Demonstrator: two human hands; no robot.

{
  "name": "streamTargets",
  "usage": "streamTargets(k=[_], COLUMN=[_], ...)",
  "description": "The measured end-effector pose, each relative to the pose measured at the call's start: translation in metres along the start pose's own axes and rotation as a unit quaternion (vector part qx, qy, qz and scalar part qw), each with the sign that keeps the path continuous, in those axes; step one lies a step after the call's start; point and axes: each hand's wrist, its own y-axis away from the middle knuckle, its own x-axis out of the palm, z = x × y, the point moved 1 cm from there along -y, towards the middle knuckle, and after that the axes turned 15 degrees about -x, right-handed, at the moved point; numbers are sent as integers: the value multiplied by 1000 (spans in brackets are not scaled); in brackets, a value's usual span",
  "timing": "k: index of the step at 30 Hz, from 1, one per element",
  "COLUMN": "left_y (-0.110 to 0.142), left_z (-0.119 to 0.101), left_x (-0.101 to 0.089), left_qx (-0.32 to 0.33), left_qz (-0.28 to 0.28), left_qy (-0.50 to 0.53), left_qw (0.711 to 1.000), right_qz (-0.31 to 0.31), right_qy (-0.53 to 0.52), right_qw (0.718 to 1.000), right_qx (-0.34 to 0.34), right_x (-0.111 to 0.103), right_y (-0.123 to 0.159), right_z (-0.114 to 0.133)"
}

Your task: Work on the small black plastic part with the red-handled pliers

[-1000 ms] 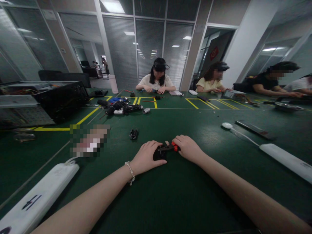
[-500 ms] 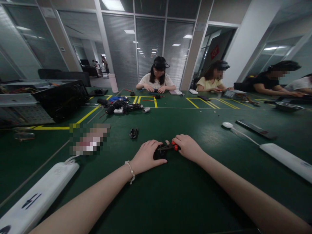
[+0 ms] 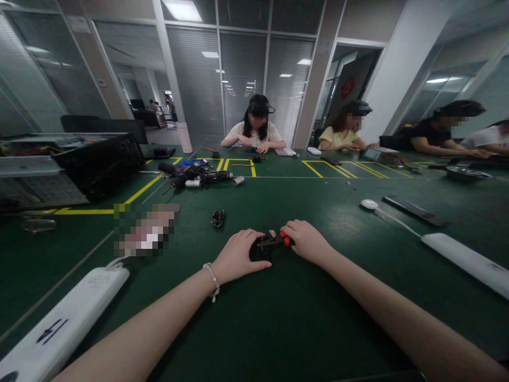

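Observation:
My left hand [image 3: 234, 254] grips a small black part [image 3: 260, 255] on the green table, thumb along its near side and fingers over its far side. My right hand [image 3: 308, 241] is closed around the red handles of a pair of long-nose pliers [image 3: 274, 241]. The dark jaws of the pliers reach left onto the black part; what lies between their tips is too small to make out. A small pale piece [image 3: 272, 233] shows just beyond the pliers. Farther off to the left lies another small black part [image 3: 217, 218], untouched.
White power strips [image 3: 67, 313] flank my arms on both sides. A pile of tools and cables [image 3: 194, 175] sits beyond, with a black computer case [image 3: 103, 164] at left. A dark phone-like slab [image 3: 415, 211] lies at right. Several people work across the green table [image 3: 318, 329].
Both hands, the black part and the pliers stay almost where they were. Across the table, the co-worker's hand has lifted slightly.

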Motion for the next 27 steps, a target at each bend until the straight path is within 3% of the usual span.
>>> streamTargets(k=[13, 27], left_y=[-7, -14], left_z=[9, 9], left_x=[4, 4], left_qx=[-31, -21], left_qz=[-22, -24], left_qy=[40, 7], left_qw=[998, 999], right_qz=[15, -30], right_qy=[-7, -40], right_qw=[1000, 998], right_qx=[-21, -46], right_x=[2, 13], right_y=[-16, -15], right_z=[-10, -21])
